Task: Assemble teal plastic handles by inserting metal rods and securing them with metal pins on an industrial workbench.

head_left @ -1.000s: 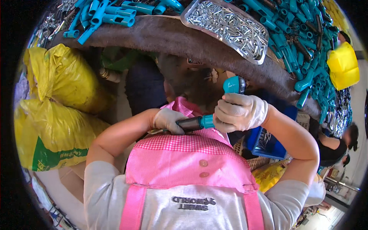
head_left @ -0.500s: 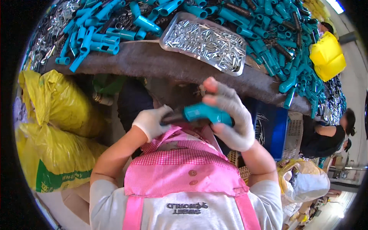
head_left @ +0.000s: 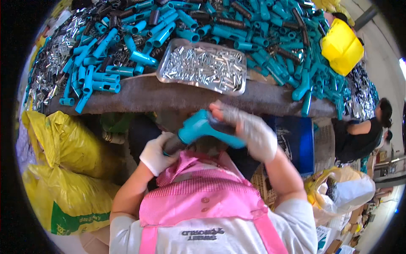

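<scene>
Teal part (head_left: 195, 128): tilted between the hands, beyond the pink apron (head_left: 198, 201), short of the brown bench edge (head_left: 135, 95).
Left hand (head_left: 155, 155): gloved, clamped around the dark tube (head_left: 174, 145) joined to the teal part.
Right hand (head_left: 254, 132): gloved, blurred, at the teal part's other end; from where I stand, I cannot tell its grip.
Metal tray (head_left: 242, 84): filled with small silver pins (head_left: 203, 64).

A brown-covered table (head_left: 139, 95) curves across the upper frame. Teal tubular parts (head_left: 144, 58) lie heaped at top, silvery metal pieces (head_left: 55, 76) upper left, a metal tray (head_left: 242, 87) (full of pins (head_left: 203, 65)) upper centre.
</scene>
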Motion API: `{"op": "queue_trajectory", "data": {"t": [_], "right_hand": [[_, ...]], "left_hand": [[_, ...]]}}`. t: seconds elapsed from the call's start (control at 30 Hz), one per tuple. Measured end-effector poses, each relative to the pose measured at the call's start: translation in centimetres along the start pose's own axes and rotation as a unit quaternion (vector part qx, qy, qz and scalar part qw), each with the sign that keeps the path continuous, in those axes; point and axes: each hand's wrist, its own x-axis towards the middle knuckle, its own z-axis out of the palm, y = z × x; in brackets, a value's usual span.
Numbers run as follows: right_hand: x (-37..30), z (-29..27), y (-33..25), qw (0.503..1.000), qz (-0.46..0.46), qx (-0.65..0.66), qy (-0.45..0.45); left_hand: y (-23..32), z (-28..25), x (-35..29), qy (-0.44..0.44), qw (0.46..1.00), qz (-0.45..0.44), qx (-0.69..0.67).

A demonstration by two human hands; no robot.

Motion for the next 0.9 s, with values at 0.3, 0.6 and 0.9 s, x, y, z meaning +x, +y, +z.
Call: {"op": "queue_trajectory", "data": {"t": [0.3, 0.6, 0.9], "right_hand": [[-0.4, 0.8, -0.9, 0.999, -0.048, -0.019, 0.007], [-0.6, 0.5, -1.1, 0.999, -0.026, -0.029, 0.027], [1.0, -0.6, 1.2, 0.903, -0.210, -0.344, -0.148]], "left_hand": [[-0.1, 0.1, 0.7, -0.029, 0.998, -0.044, 0.030], [0.3, 0.0, 1.9, -0.089, 0.985, -0.056, 0.135], [1.0, -0.8, 3.0, -0.219, 0.955, 0.071, 0.187]]}}
